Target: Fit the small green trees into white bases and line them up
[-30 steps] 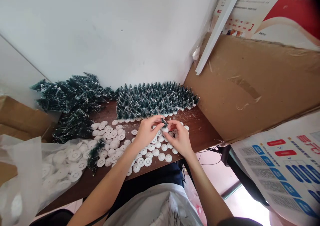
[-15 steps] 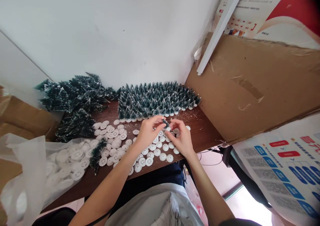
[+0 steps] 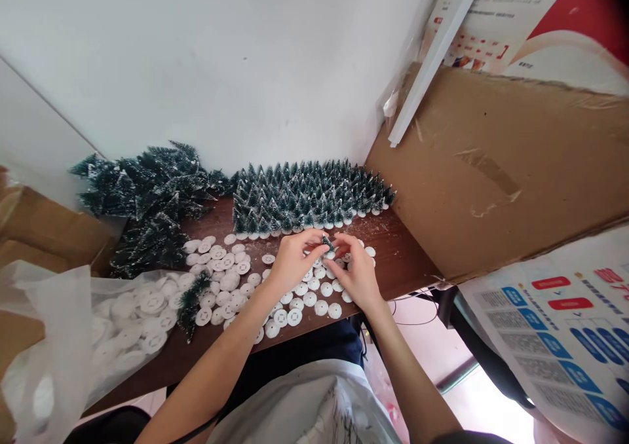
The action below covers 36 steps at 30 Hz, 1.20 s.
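Observation:
Between my fingertips is a miniature frosted Christmas tree [image 3: 327, 241] with a white round base [image 3: 329, 255] at its lower end. My left hand [image 3: 297, 255] pinches the tree from the left. On the right, my right hand [image 3: 354, 268] has its thumb and fingers closed around the base. Below both hands, many white plastic discs [image 3: 294, 317] lie scattered on the brown table. Just behind them stand dense rows of small green trees [image 3: 304, 195] on white bases.
Loose trees without visible bases form a pile [image 3: 147, 188] at the back left. A clear plastic bag [image 3: 130, 316] of white discs lies at the left, beside a few loose trees [image 3: 191, 303]. A large cardboard box [image 3: 491, 169] borders the table's right side.
Both hands stay nearly in place with the tree and its base between them. The view has shifted very slightly; nothing else visibly differs.

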Tool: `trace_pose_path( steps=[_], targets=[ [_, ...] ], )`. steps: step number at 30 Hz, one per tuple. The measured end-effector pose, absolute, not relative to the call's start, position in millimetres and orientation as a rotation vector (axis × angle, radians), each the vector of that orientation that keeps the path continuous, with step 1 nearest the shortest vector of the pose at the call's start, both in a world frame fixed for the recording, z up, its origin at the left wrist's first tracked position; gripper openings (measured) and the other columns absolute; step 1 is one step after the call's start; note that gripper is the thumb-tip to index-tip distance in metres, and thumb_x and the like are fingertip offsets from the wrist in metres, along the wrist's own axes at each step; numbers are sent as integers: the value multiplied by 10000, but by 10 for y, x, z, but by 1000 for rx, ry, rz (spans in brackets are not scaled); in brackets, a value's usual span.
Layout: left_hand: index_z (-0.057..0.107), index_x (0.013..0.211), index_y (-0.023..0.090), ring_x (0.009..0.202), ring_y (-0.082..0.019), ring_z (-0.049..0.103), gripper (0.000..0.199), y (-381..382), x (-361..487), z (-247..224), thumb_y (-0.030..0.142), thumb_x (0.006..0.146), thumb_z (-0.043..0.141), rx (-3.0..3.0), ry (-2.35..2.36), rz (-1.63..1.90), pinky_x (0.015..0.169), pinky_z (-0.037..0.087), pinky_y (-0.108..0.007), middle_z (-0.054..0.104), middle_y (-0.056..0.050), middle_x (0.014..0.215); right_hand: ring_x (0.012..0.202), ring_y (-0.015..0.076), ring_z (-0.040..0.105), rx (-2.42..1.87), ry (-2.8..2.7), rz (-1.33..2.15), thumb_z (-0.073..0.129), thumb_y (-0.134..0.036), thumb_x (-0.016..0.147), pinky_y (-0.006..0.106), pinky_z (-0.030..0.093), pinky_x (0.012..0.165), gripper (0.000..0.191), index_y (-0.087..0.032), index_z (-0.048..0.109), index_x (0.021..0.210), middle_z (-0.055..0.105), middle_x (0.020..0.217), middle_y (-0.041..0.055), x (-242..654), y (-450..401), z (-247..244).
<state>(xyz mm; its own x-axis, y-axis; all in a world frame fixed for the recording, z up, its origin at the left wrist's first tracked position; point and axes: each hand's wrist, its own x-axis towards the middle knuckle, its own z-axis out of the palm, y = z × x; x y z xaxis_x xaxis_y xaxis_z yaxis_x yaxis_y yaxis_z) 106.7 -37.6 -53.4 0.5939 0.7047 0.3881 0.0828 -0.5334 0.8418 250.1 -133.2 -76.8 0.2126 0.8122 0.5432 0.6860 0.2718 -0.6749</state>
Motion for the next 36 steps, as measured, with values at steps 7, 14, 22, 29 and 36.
trace_pose_path(
  steps=[7,14,22,29,36],
  targets=[
    [712,1027,214,810,-167,691,187,-390,1074,-504,199,848,660,2097,548,981,804,568,-314,747,-41,945,729,181,597,-1462,-1560,124,636,-209,879,359,555,739,445,-293,474,1285,583,1027,42,2479,-1336,-749],
    [702,970,198,770,-166,654,140,-407,1065,-446,181,832,684,2191,574,971,747,528,-301,715,-28,861,717,172,600,-1428,-1600,154,639,-220,893,338,565,707,506,-340,467,1353,586,1070,43,2472,-1346,-718],
    [688,941,201,758,-165,653,119,-396,1059,-475,212,823,698,2186,606,936,747,519,-301,703,-16,838,709,165,591,-1429,-1591,176,654,-234,887,322,565,695,519,-343,479,1363,581,1042,36,2474,-1346,-732],
    [624,1149,210,837,-165,678,289,-391,1068,-434,262,866,646,2041,590,895,810,527,-309,721,-21,902,723,163,589,-1392,-1516,181,712,-277,848,319,548,695,549,-324,476,1341,591,1008,24,2495,-1347,-742],
    [571,1184,179,814,-161,658,299,-365,1057,-407,327,926,542,1937,661,919,756,512,-296,727,-54,929,774,168,590,-1268,-1165,279,761,-286,788,347,537,785,614,-304,438,1311,546,918,-2,2481,-1341,-770]
  ],
)
